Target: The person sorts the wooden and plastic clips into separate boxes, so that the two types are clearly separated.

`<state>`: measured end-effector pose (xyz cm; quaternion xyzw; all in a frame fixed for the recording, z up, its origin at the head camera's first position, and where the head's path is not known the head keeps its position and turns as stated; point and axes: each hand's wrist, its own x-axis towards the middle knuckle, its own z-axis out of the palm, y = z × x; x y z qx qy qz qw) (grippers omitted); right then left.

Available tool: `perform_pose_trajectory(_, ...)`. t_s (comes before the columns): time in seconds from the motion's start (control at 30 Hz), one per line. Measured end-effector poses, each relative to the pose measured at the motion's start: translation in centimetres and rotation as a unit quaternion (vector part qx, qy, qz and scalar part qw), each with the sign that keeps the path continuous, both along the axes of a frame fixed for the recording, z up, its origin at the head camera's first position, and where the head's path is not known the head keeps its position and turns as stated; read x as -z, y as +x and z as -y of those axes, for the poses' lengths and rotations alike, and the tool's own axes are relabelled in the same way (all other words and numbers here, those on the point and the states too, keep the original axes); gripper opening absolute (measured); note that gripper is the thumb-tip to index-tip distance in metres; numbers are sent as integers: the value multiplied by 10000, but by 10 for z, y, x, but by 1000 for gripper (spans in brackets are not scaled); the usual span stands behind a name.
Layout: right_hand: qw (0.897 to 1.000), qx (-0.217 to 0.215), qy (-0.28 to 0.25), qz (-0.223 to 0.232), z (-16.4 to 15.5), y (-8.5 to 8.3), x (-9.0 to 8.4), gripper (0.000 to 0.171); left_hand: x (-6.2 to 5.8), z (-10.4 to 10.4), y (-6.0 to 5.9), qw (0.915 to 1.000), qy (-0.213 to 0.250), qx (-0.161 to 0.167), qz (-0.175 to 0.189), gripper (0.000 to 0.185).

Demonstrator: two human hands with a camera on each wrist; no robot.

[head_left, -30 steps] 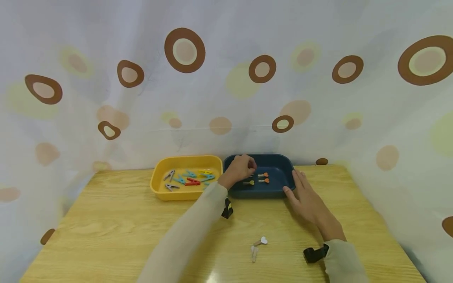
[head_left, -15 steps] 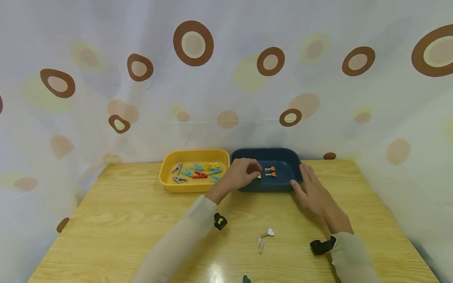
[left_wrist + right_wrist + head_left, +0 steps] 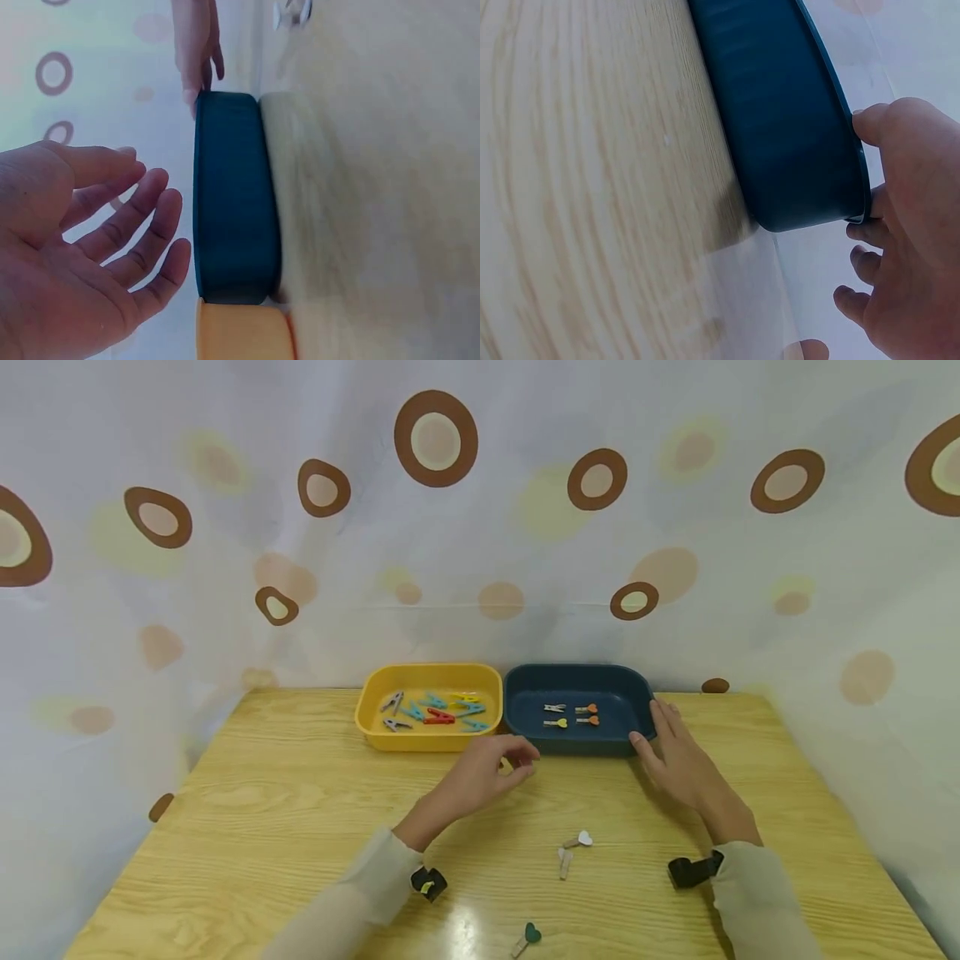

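Note:
My left hand hovers over the table in front of the dark blue tray, its fingers loosely bent and nothing between them. In the left wrist view the spread fingers stand apart from the tray. My right hand rests at the tray's right front corner, thumb on the front rim and fingers along the right side. Inside the tray lie mini clothespins: a pale one, one with a yellow heart and two with orange hearts.
A yellow tray with several coloured plastic clips touches the blue tray's left side. On the table lie two white-heart clothespins and, nearer the front edge, one with a dark green heart. A patterned curtain hangs behind.
My left hand has come out of the blue tray toward the front left, exposing the pale clothespin there. My right hand stays at the corner. The view has tilted down, showing the green-heart clothespin.

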<state>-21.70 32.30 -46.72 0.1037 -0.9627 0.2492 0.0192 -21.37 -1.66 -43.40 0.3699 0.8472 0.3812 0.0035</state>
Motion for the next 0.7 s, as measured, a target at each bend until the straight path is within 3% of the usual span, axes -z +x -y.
perform_pose_trajectory(0.43,10000,16,38,-51,0,1,3,82,26,30,66,9946,-132,28,1030,11)
perform_pose_trajectory(0.7,9999,25,38,-122,0,0,1,82,35,34,94,9926,-329,248,1140,10)
